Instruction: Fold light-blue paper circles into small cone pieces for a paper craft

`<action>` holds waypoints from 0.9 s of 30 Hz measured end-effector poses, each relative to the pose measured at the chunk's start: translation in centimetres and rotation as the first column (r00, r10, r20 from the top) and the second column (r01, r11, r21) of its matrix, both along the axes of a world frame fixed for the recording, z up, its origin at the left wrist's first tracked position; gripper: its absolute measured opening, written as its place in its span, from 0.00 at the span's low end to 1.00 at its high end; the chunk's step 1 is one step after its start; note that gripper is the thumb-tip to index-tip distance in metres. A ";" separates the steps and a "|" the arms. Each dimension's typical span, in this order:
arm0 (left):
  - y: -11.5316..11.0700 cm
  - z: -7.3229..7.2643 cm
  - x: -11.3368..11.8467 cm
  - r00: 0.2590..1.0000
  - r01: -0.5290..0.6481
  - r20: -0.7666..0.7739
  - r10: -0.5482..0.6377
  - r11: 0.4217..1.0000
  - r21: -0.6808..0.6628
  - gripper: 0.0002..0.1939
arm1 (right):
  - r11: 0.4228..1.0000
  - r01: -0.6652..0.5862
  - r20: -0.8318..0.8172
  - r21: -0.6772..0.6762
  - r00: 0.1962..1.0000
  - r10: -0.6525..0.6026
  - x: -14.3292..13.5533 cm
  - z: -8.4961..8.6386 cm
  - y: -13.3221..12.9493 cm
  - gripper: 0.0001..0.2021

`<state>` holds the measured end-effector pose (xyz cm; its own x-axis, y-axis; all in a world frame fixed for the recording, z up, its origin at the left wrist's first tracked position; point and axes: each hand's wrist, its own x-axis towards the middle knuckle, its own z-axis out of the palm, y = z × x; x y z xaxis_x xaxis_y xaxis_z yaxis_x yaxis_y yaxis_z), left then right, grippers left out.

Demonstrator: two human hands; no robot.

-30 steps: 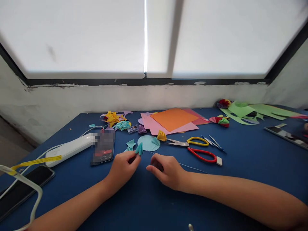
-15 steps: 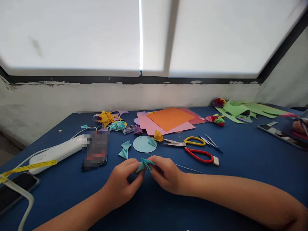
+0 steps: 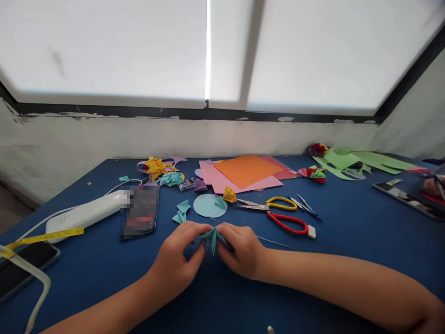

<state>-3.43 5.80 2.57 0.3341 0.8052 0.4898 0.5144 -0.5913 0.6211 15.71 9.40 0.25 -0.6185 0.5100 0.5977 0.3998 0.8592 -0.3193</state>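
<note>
Between my two hands is a folded piece of teal paper [image 3: 213,237], pleated to a point that hangs toward me. My left hand [image 3: 181,253] pinches its left side with thumb and fingers. On its right side, my right hand [image 3: 241,250] grips with the fingertips, which partly cover the paper. Just beyond lie folded light-blue paper pieces [image 3: 182,211] and light-blue paper circles [image 3: 207,206] with a small folded piece on top. A folded yellow paper cone [image 3: 229,195] rests by the tips of the scissors [image 3: 274,215], which have one yellow and one red handle.
At the back are orange paper [image 3: 246,169] and pink sheets [image 3: 239,186], with yellow paper scraps [image 3: 155,168] to their left. A white power strip [image 3: 86,213] and phone [image 3: 141,215] lie left. Another person's hand [image 3: 434,186] is far right near a phone [image 3: 405,198]. Compasses [image 3: 306,207] lie beyond the scissors.
The teal paper has turned in my fingers, its pleated point now facing down toward me. My left fingers have closed over its top edge. The camera view has shifted slightly.
</note>
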 end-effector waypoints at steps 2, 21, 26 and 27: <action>0.0 0.2 0.1 1.000 0.010 -0.023 -0.009 1.000 0.025 0.13 | 0.998 -0.021 0.017 0.051 1.000 0.021 0.0 0.0 0.0 0.07; -0.9 0.5 0.2 0.934 0.072 -0.356 0.026 0.963 0.260 0.16 | 0.970 0.062 0.076 0.234 0.994 -0.082 0.0 -0.2 0.0 0.09; -0.9 0.4 0.1 0.951 0.123 -0.308 -0.043 0.962 0.244 0.20 | 0.990 0.044 0.003 0.135 0.999 -0.045 0.1 -0.1 0.0 0.06; -0.8 0.3 0.0 0.961 0.099 -0.273 -0.038 0.972 0.214 0.19 | 0.990 0.049 -0.012 0.135 0.999 -0.048 0.1 0.0 0.0 0.05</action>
<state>-3.39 5.02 2.86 0.5268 0.6561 0.5404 0.5957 -0.7385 0.3159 15.79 9.40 0.29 -0.5893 0.4536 0.6686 0.4401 0.8742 -0.2052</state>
